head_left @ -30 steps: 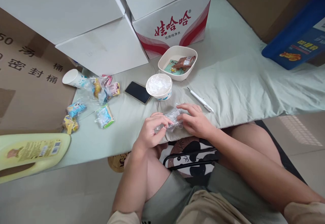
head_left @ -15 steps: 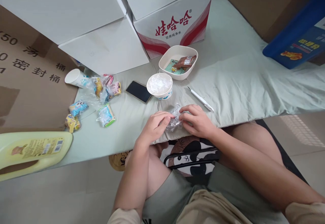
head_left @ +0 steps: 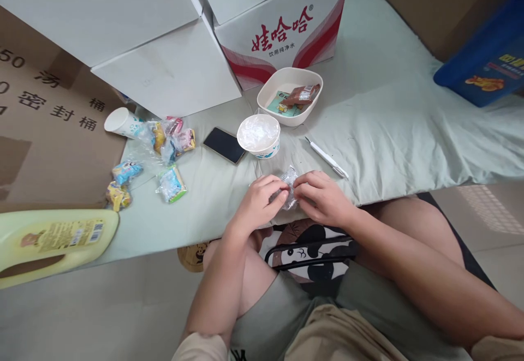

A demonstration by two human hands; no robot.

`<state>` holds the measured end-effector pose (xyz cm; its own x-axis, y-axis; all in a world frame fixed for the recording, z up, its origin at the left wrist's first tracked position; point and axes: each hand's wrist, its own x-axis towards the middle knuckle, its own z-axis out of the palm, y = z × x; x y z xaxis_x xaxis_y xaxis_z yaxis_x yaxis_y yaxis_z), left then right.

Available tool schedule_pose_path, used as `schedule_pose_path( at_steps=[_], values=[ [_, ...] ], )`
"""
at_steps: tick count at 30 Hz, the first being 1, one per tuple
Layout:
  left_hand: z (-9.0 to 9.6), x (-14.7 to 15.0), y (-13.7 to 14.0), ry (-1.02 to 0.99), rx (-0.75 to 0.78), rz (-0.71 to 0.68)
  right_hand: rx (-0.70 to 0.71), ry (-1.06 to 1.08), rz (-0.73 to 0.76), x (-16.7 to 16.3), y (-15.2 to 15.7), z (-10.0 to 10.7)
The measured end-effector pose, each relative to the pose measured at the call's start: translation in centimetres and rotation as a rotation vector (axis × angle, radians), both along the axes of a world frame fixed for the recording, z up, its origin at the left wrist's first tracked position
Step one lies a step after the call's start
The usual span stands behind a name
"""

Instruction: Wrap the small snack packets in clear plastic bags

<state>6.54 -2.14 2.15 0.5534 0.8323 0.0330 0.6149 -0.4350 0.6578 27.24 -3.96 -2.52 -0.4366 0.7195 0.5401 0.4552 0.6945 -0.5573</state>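
Observation:
A crumpled piece of clear plastic wrap (head_left: 290, 174) lies at the table's front edge, between my two hands. My left hand (head_left: 262, 202) is closed on its left side, thumb and fingers pressed together. From the other side, the bent fingers of my right hand (head_left: 321, 196) pinch it. Just beyond stands a paper bowl (head_left: 269, 150) holding more crumpled clear plastic. Behind it a cream tub (head_left: 268, 89) contains a brown packet (head_left: 302, 95) and a green one (head_left: 282, 106). A white pen-like tool (head_left: 327, 157) rests to the right.
A phone (head_left: 223, 144) lies left of the bowl. Farther left are a tipped paper cup (head_left: 120, 123) and several small snack packets (head_left: 172, 184). A yellow-green jug (head_left: 82, 235) lies at the left edge. Cartons (head_left: 164, 66) stand behind, with a blue container (head_left: 478, 61) at right.
My hands have drawn closer together around the plastic wrap, my left moving slightly right. The wrap looks more bunched. The view has shifted a little.

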Motion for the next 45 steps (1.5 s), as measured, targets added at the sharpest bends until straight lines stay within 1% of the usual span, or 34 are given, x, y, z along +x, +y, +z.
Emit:
schedule_pose_path(
  at_steps=[3, 9, 12, 16, 21, 27, 31, 34, 40, 45],
  values=[
    [-0.2, 0.3, 0.0, 0.033, 0.036, -0.001, -0.021, 0.015, 0.002, -0.1, 0.0, -0.1],
    [-0.1, 0.2, 0.0, 0.030, 0.025, 0.003, -0.028, 0.027, 0.003, -0.2, 0.2, -0.1],
    [0.1, 0.0, -0.1, -0.004, 0.027, 0.002, -0.008, 0.032, -0.017, -0.2, 0.2, -0.2],
    [0.2, -0.4, -0.2, -0.039, 0.052, -0.036, 0.023, 0.040, -0.050, -0.2, 0.1, -0.3],
    [0.0, -0.5, -0.2, -0.010, 0.139, -0.011, 0.001, 0.009, -0.103, -0.2, 0.1, -0.3],
    [-0.5, -0.5, -0.1, 0.087, 0.230, -0.085, -0.013, 0.032, -0.089, -0.2, 0.2, -0.3],
    [-1.1, -0.8, 0.3, 0.091, 0.314, -0.033, -0.018, 0.024, -0.102, -0.2, 0.2, -0.2],
    [-1.3, -0.8, 0.4, 0.076, 0.341, -0.009, -0.043, 0.007, -0.125, -0.2, 0.3, -0.2],
    [-0.8, -0.7, 0.4, 0.091, 0.306, 0.056, -0.043, -0.097, -0.200, -0.2, 0.3, -0.7],
    [-0.8, -0.8, 0.5, 0.121, 0.240, 0.059, -0.027, -0.109, -0.228, -0.2, 0.3, -0.9]
  ],
)
